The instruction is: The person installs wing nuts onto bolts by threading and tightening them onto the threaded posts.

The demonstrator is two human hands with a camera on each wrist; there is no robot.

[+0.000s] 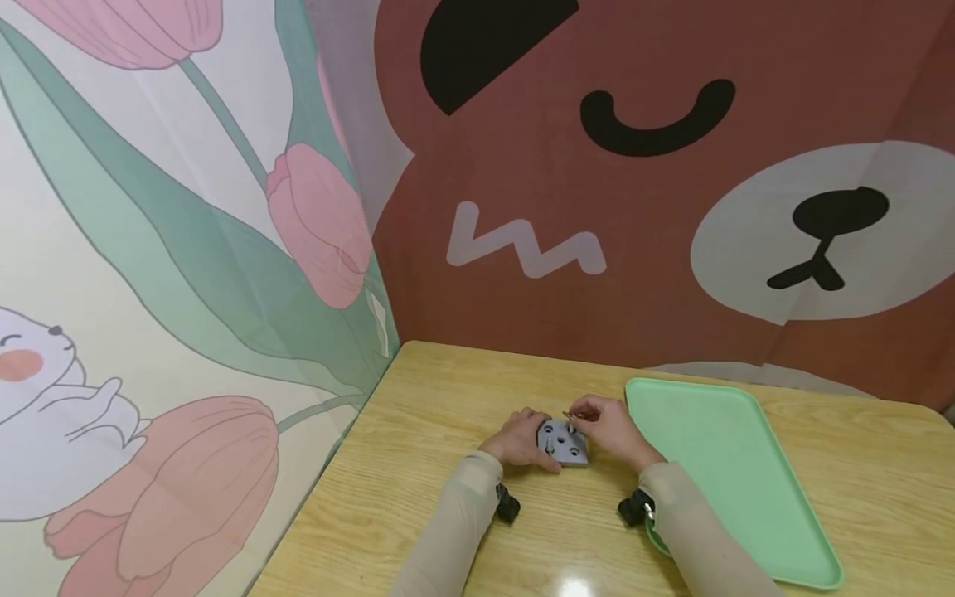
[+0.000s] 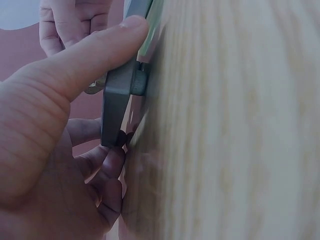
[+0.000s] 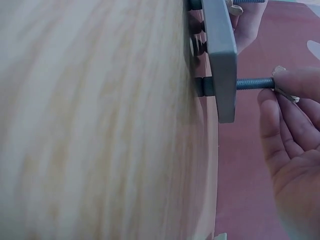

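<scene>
On a plate [image 1: 563, 450] the left hand [image 1: 516, 439] grips, a bolt [image 3: 254, 83] points up, right hand [image 1: 610, 429] pinching its nut [image 3: 289, 96].

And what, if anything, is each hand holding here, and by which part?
Left hand: the grey plate, by its edges on that hand's side. Right hand: what looks like a wing nut, pinched by its wings at the tip of a bolt.
</scene>
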